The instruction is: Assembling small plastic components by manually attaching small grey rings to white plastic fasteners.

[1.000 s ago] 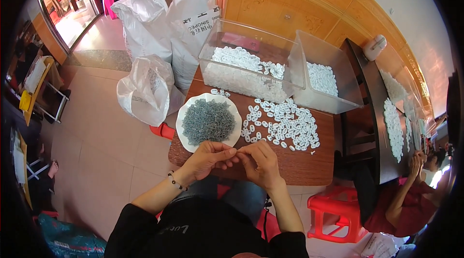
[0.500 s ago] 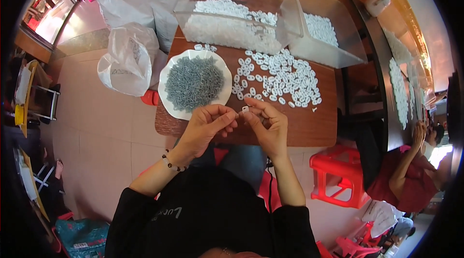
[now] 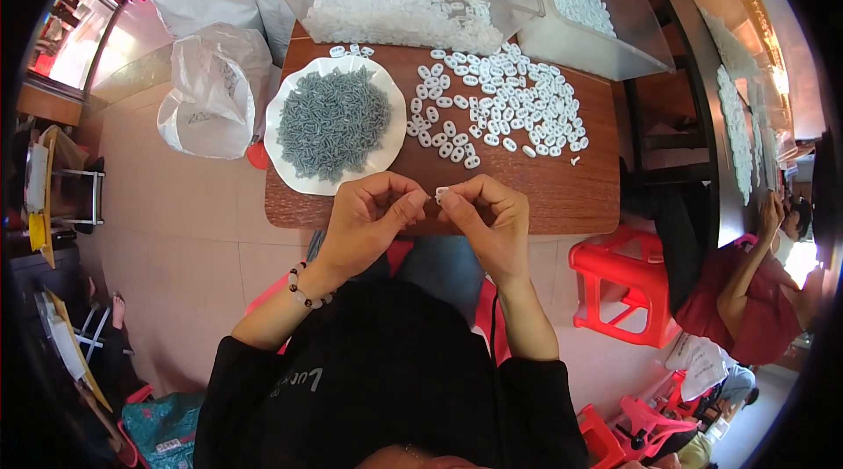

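Head view shows the left hand (image 3: 369, 214) and right hand (image 3: 488, 216) raised together, fingertips pinching a tiny white plastic piece (image 3: 441, 194) over the wooden table's (image 3: 562, 201) near edge, beyond them a scalloped white plate (image 3: 283, 172) of grey pellets and scattered glossy white oval pieces (image 3: 505, 109).

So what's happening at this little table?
A seated person's left hand and right hand meet over the near edge of the brown wooden table, pinching a small white plastic piece between the fingertips. Beyond them sit a white plate of small grey parts and a loose scatter of white oval pieces.
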The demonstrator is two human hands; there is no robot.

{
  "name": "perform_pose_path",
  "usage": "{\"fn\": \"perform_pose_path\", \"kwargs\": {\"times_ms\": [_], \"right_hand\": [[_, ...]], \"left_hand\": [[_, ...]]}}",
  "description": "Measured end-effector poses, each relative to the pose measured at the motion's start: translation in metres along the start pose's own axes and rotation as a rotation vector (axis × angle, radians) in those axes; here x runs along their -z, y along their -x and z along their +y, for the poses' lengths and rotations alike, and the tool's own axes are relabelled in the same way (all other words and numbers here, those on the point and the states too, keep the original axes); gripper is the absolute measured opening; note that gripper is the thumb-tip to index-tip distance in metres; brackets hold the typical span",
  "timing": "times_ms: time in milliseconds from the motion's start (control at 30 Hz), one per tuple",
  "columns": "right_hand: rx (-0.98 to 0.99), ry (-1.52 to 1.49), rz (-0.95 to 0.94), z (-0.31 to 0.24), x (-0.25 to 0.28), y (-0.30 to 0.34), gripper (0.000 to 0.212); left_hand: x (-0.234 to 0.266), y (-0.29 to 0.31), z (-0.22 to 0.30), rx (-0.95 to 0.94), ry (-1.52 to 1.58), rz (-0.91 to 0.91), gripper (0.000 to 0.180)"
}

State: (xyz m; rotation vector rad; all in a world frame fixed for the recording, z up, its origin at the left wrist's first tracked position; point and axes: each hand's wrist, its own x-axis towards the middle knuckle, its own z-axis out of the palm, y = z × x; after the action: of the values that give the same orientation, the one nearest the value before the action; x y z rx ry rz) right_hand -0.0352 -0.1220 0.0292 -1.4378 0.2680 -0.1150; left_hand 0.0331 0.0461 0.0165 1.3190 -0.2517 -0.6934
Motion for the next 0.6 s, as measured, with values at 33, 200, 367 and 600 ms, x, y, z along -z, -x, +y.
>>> {"fn": "perform_pose_path", "kwargs": {"times_ms": [33,200,367,600], "right_hand": [[-0.006,-0.003,0.004,0.001,-0.0001,0.0006,0.011],[-0.001,0.001,0.011,0.0036,0.0012,0.0006,0.009],[0.002,0.033,0.009,0.0072,0.0026,0.0023,0.009],[0.004,0.069,0.011,0.0096,0.0016,0.0034,0.01]], "left_hand": [[-0.0009,0.0004,-0.0004,0.007,-0.001,-0.002,0.017],[-0.0037,0.0,0.0013,0.036,-0.01,-0.004,0.016],[-0.0032,-0.0008,-0.0031,0.023,0.008,-0.001,0.015],[-0.0047,-0.0005,-0.0045,0.012,-0.001,0.001,0.013]]}}
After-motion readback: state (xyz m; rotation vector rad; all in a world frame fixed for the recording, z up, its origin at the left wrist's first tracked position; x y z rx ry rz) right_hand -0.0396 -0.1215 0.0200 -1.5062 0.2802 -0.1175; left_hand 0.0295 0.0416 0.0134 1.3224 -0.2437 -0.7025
